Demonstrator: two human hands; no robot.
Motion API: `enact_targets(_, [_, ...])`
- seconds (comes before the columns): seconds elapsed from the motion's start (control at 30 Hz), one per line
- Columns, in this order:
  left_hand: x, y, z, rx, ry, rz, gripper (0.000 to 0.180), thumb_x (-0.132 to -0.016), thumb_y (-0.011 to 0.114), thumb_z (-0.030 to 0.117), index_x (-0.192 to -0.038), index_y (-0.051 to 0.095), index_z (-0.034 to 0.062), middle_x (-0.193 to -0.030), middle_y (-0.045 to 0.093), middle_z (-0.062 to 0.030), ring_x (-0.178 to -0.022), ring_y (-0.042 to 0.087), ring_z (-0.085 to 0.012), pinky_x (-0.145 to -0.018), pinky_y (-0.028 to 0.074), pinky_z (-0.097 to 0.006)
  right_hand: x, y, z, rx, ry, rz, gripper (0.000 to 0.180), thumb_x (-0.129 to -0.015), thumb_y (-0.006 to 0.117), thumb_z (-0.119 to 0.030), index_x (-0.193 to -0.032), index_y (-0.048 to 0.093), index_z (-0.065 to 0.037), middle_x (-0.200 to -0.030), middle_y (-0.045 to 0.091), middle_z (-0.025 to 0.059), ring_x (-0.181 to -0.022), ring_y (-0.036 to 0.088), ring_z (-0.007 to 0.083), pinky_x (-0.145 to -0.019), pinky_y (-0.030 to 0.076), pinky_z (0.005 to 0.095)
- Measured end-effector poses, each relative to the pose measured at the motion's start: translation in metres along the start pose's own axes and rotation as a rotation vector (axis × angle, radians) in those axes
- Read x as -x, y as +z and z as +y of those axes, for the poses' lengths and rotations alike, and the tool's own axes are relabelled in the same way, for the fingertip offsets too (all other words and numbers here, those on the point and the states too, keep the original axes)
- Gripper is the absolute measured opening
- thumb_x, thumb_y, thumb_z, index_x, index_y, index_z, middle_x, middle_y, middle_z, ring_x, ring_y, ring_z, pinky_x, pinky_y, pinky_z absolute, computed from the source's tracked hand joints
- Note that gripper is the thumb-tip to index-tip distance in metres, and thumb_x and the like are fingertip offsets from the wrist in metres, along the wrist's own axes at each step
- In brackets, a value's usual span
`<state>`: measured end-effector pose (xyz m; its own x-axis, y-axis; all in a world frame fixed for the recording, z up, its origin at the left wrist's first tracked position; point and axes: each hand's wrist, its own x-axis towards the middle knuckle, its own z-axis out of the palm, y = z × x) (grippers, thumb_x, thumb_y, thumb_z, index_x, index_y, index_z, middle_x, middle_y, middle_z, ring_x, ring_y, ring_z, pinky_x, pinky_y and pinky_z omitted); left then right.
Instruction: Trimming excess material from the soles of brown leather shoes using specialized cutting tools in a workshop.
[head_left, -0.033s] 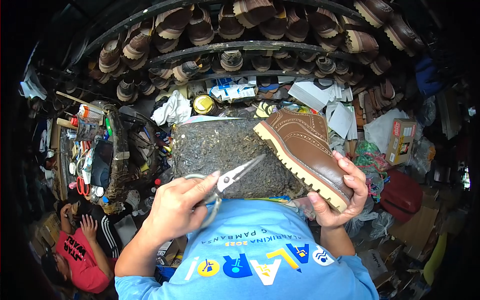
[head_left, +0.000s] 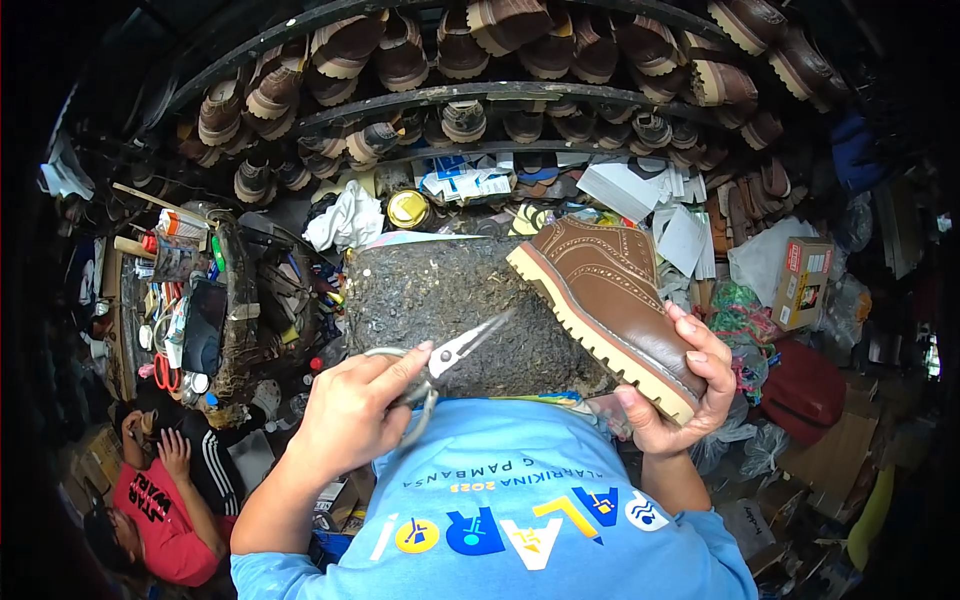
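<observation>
The left hand (head_left: pixel 350 410) grips steel scissors (head_left: pixel 440 360) over the rough, dark worktop (head_left: pixel 430 300). The right hand (head_left: pixel 680 390) clasps a smooth brown leather boot (head_left: pixel 610 290) with a ridged cream sole.

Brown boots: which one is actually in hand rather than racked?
The brown leather brogue boot with the cream lugged sole, gripped at its heel by the right hand. The other boots hang on the curved racks above, untouched.

Left hand (head_left: pixel 350 405): fingers curled closed, back of hand up, index finger extended forward. Left forearm bare, entering from lower left. Right hand (head_left: pixel 680 390): palm up, fingers wrapped in grip, thumb on near side. Right forearm rising from lower edge.
</observation>
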<state>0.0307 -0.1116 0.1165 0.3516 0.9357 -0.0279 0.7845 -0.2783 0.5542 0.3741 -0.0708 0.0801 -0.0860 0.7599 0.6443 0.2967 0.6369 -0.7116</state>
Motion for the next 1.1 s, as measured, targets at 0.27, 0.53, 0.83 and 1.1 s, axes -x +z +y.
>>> enact_targets(0.27, [-0.02,0.028,0.019,0.267,0.104,0.193,0.022,-0.08,0.079,0.002,-0.101,0.076,0.0015,-0.096,0.074,-0.0146,-0.085,0.073,-0.0309,-0.075,0.059,-0.039,-0.018,0.009,-0.011,-0.025,-0.107,-0.152,0.065,-0.069,0.095,-0.02,-0.12,0.055,-0.012,-0.126,0.063,0.0166,-0.121,0.064,0.0383,-0.107,0.051,0.0586])
enact_targets(0.53, [-0.06,0.012,0.06,0.341,0.237,0.189,0.015,-0.081,0.077,0.0,-0.095,0.075,-0.0003,-0.089,0.072,-0.0118,-0.075,0.072,-0.0278,-0.065,0.059,-0.037,-0.022,0.017,-0.019,0.009,-0.139,-0.181,0.06,-0.072,0.095,-0.025,-0.118,0.057,-0.013,-0.123,0.065,0.0145,-0.119,0.065,0.0381,-0.106,0.052,0.0581])
enact_targets(0.83, [-0.076,-0.016,0.07,-0.004,0.303,-0.055,0.013,-0.081,0.07,0.008,-0.076,0.06,0.0025,-0.074,0.063,-0.0108,-0.066,0.067,-0.0328,-0.059,0.056,-0.044,-0.027,0.02,-0.024,0.004,-0.148,-0.245,0.059,-0.071,0.095,-0.024,-0.116,0.059,-0.012,-0.124,0.066,0.0162,-0.119,0.066,0.0393,-0.106,0.052,0.0585])
enact_targets(1.1, [-0.094,-0.003,0.027,0.089,0.212,0.154,0.006,-0.081,0.073,0.005,-0.085,0.071,0.0012,-0.082,0.07,-0.0137,-0.074,0.071,-0.0332,-0.065,0.058,-0.043,-0.029,0.015,-0.013,0.001,-0.111,-0.174,0.059,-0.071,0.093,-0.018,-0.117,0.057,-0.01,-0.127,0.064,0.0183,-0.119,0.065,0.0392,-0.107,0.052,0.0565])
